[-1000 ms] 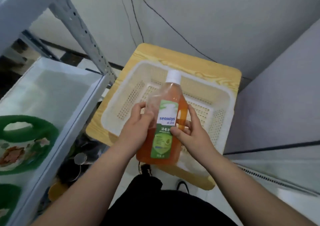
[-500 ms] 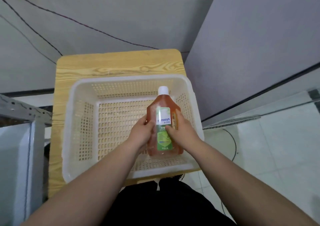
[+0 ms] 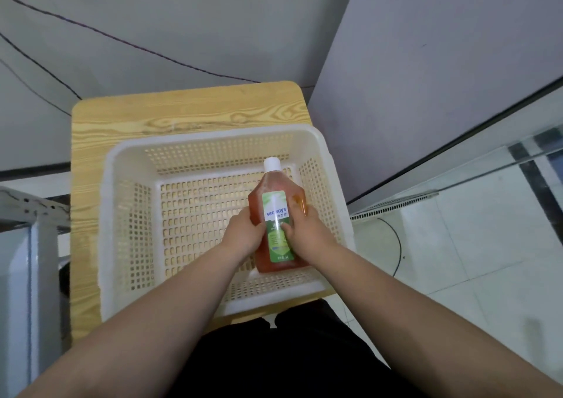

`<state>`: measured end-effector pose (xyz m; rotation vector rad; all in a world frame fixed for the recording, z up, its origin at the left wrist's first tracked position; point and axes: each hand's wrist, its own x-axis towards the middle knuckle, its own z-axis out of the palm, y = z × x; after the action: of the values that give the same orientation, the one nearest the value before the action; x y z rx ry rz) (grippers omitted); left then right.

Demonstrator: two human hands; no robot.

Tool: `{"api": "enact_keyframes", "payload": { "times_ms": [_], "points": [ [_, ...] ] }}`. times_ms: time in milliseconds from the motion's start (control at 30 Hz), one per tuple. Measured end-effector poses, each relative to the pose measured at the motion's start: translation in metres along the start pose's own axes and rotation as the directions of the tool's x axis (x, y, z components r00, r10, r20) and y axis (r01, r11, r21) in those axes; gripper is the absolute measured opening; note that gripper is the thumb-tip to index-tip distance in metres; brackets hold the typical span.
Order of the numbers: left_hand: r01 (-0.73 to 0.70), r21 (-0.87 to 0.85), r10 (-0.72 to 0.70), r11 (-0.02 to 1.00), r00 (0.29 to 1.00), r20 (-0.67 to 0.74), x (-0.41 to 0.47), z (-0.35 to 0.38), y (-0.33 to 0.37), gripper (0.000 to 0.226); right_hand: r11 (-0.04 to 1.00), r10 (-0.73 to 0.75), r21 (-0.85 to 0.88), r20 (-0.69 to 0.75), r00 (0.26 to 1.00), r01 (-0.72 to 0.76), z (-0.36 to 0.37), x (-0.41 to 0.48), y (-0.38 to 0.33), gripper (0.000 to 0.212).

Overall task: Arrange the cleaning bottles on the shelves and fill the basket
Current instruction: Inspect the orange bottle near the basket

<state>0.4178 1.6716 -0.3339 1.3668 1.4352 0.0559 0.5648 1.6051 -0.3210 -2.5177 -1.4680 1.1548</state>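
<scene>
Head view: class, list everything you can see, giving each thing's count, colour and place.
bottle: one, orange liquid, white cap, green label; inside the basket, right side
basket: one, white, perforated; on the table
table: one, light wood; against the grey wall
shelf frame: one, pale grey metal; left edge
wall cables: at least two, black; across the wall
floor cable: one, black; on white tiles, right
clothing: black; bottom centre
hands: two; left hand and right hand grip the bottle's sides
</scene>
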Motion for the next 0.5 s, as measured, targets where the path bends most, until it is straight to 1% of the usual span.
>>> {"api": "enact_keyframes", "payload": {
  "times_ms": [33,67,133,167,200,233,300,367,400,433,500],
  "points": [
    [-0.052,0.082,0.051,0.995,0.999,0.008,-0.004,0.000,0.000,0.030,1.000,-0.015,-0.014,0.007,1.000,0.016,0.001,-0.002,0.001,0.069],
    [-0.115,0.154,0.113,0.981,0.993,0.021,-0.010,0.001,0.000,0.039,0.999,-0.030,-0.033,0.016,0.999,0.031,0.002,-0.004,0.002,0.069],
    [-0.228,0.307,0.211,0.924,0.974,0.087,-0.024,0.007,-0.005,0.075,0.993,-0.051,-0.102,0.045,0.998,0.055,0.002,-0.009,0.005,0.072],
    [-0.259,0.399,0.225,0.880,0.965,0.133,-0.030,0.011,-0.007,0.086,0.984,-0.074,-0.158,0.062,0.995,0.083,0.001,-0.012,0.007,0.074],
    [-0.279,0.472,0.222,0.836,0.959,0.174,-0.037,0.016,-0.010,0.090,0.969,-0.111,-0.214,0.083,0.990,0.126,0.001,-0.015,0.009,0.076],
    [-0.278,0.512,0.202,0.813,0.959,0.200,-0.042,0.020,-0.013,0.092,0.950,-0.158,-0.255,0.107,0.982,0.181,0.000,-0.019,0.010,0.077],
    [-0.244,0.531,0.154,0.812,0.966,0.209,-0.047,0.024,-0.013,0.093,0.921,-0.235,-0.275,0.166,0.958,0.274,-0.001,-0.027,0.012,0.079],
    [-0.204,0.547,0.130,0.812,0.977,0.171,-0.051,0.023,-0.008,0.092,0.889,-0.284,-0.294,0.246,0.927,0.351,-0.008,-0.033,0.013,0.082],
    [-0.189,0.580,0.131,0.792,0.981,0.142,-0.054,0.022,-0.004,0.089,0.859,-0.312,-0.323,0.287,0.906,0.398,-0.014,-0.034,0.014,0.082],
    [-0.175,0.623,0.139,0.762,0.985,0.106,-0.058,0.021,0.000,0.083,0.818,-0.347,-0.354,0.322,0.881,0.452,-0.022,-0.033,0.015,0.079],
    [-0.148,0.688,0.199,0.711,0.980,0.006,-0.071,0.021,0.007,0.069,0.721,-0.445,-0.400,0.360,0.820,0.566,-0.041,-0.029,0.014,0.061]
  ]
}}
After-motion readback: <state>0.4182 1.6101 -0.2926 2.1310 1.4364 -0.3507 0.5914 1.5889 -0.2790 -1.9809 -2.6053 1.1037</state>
